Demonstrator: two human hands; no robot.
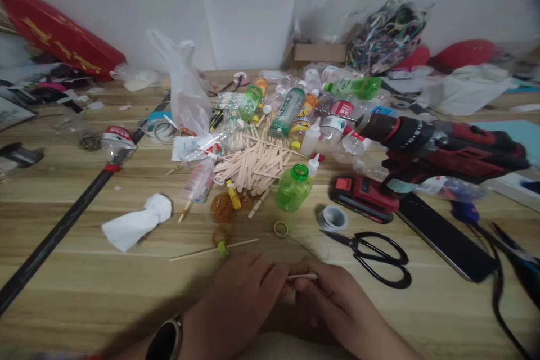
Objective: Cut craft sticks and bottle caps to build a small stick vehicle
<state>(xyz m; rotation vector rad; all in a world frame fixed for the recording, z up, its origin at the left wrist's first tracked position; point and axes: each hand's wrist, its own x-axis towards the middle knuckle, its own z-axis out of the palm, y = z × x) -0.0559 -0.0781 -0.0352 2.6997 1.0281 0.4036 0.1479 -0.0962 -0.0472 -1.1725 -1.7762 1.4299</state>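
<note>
Both my hands meet at the near edge of the wooden table [139, 281]. My left hand [247, 287], with a watch on its wrist, is closed on one part of a thin pale wooden stick [302, 277]. The fingers of my right hand [333, 298] pinch the same stick; most of it is hidden by the hands. Just beyond lie a bamboo skewer [189, 255] and a small green piece [223, 247]. A green ring [280, 229] and black-handled scissors [371, 253] are farther right. A cut green bottle [293, 188] stands upright ahead.
A heap of craft sticks [257, 163] lies mid-table, with several plastic bottles [289, 109] behind it. At right stands a red cordless drill [447, 149] near a phone [447, 236]. A black rod [63, 228] and crumpled tissue [137, 222] lie left. Rubber bands [223, 206] sit centre.
</note>
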